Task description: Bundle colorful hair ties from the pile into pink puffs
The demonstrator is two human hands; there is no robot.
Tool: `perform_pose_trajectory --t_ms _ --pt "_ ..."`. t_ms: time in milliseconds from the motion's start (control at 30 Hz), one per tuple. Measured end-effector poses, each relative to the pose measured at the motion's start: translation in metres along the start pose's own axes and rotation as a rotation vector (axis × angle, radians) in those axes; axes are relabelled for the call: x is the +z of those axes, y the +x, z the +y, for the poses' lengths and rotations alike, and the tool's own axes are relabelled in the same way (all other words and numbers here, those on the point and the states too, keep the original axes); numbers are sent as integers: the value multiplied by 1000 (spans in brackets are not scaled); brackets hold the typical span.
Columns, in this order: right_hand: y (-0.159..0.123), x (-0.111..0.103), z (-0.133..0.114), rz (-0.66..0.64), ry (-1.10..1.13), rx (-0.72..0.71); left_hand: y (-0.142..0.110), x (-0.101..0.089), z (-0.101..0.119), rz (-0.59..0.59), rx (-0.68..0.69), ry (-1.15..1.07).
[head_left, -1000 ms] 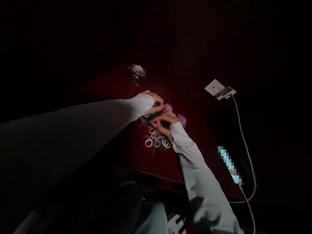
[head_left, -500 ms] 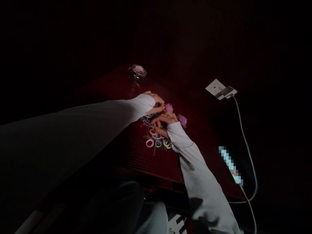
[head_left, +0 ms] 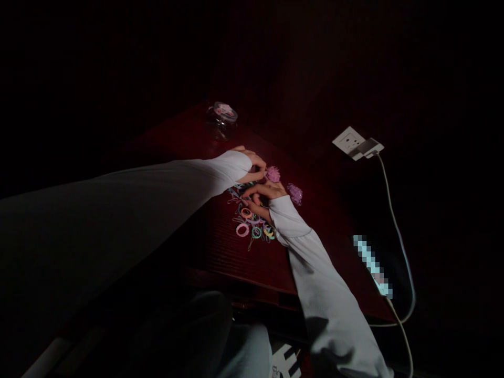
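Note:
On the dark red table lies a pile of small coloured scalloped rings (head_left: 242,230) with thin cord loops, looking like hair ties. Over the pile's far side my left hand (head_left: 255,164) is curled, thumb and fingertips drawn together beside a pink frilly bundle (head_left: 273,174). What it grips, if anything, is hidden. My right hand (head_left: 264,197) reaches in from the right, just nearer to me. Its thumb and forefinger close at the tips above the rings; anything between them is too small to name. A purple frilly bundle (head_left: 295,194) lies right of my right wrist.
A clear jar with a printed lid (head_left: 224,111) stands on the far part of the table (head_left: 236,262). To the right are a wall socket with a charger (head_left: 370,147), its white cable (head_left: 389,205), and a lit, blurred-out phone-like device (head_left: 372,266). The surroundings are very dark.
The right hand's fingers have shifted slightly left and closer together over the rings. The left hand stays almost in place, and more of the pink bundle shows between the hands.

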State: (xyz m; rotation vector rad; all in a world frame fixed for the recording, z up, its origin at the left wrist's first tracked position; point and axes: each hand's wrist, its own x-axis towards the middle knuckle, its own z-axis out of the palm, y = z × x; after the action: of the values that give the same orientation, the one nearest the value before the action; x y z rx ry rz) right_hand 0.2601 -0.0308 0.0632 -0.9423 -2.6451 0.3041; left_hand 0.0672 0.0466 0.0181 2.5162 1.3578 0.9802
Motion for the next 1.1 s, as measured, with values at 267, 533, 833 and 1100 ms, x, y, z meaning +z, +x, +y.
perform_pose_trajectory --t_ms 267,533,833,1100 --pt "1 6 -8 54 -17 32 4 1 -1 -47 -19 -8" --pt "1 -3 -8 18 -9 21 5 12 -12 23 61 -16" --pt "3 7 2 23 0 118 3 7 -6 -8 55 10" --pt "5 21 1 93 64 112 2 7 -5 -10 39 38"
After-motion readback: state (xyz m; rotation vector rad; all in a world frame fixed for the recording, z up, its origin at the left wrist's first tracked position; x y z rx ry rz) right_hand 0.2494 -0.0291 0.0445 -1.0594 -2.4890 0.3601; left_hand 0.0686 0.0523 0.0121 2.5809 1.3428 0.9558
